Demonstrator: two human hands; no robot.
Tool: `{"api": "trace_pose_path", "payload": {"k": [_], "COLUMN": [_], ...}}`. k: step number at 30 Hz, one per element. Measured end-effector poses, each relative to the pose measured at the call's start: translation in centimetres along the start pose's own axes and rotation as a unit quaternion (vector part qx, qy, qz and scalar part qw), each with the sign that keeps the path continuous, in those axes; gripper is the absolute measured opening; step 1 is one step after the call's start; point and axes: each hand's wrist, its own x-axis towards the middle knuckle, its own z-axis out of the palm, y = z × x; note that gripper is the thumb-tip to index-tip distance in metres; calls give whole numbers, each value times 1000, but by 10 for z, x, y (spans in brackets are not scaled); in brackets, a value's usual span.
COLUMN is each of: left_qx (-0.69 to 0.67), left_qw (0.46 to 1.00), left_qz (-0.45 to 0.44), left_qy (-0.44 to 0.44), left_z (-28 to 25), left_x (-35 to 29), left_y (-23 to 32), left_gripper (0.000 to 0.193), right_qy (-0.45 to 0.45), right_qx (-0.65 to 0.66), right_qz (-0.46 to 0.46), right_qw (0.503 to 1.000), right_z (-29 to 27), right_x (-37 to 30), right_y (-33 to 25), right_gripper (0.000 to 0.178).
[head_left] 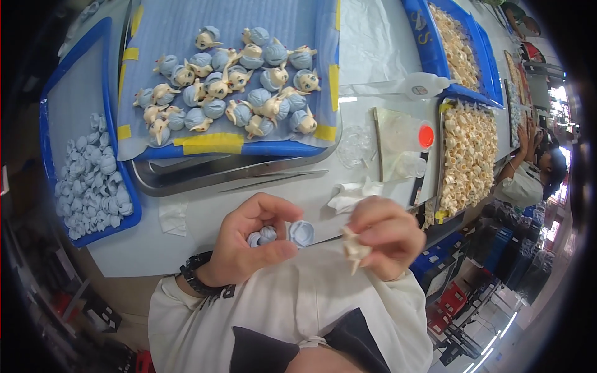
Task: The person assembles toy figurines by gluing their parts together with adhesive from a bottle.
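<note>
Blue hair cap [301, 234], hollow side showing, sat just above the tabletop edge, clamped between the thumb and index finger of the left hand [252, 239]; more small blue caps [266, 234] lay within that palm. Just to the right, the right hand [388, 236] had its fingers closed on a beige face piece [356, 250]. Cap and face piece were apart, so that pair was not yet joined.

Beyond the hands, tweezers [273, 179] lay on the tabletop [205, 211]. Farther up, a paper-lined blue tray [280, 148] held a cluster of doll heads [216, 85] with hair and face together, seemingly the finished share. Much appeared left: loose blue caps [87, 180] heaped in the left tray [111, 62], and beige pieces [467, 155] crowding a tray at the right. A white bottle [426, 86] lay near them.
</note>
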Motion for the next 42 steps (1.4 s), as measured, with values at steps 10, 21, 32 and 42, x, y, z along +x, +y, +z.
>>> {"api": "trace_pose_path", "payload": {"k": [10, 21, 32, 42], "left_qx": [-14, -2, 133, -109], "left_qw": [999, 1000, 987, 987], "left_qz": [35, -15, 3, 97], "left_qy": [9, 17, -87, 73], "left_z": [1, 0, 2, -7], "left_x": [1, -1, -4, -6], "left_y": [-1, 3, 14, -2], "left_gripper": [31, 23, 23, 25], "right_qy": [-89, -120, -168, -64], "right_qx": [-100, -264, -291, -557], "right_qz": [23, -53, -89, -100], "right_qw": [991, 956, 938, 822], "right_z": [18, 28, 16, 31], "right_x": [14, 21, 39, 133], "right_y": [5, 1, 4, 51], "right_gripper": [38, 45, 41, 53]}}
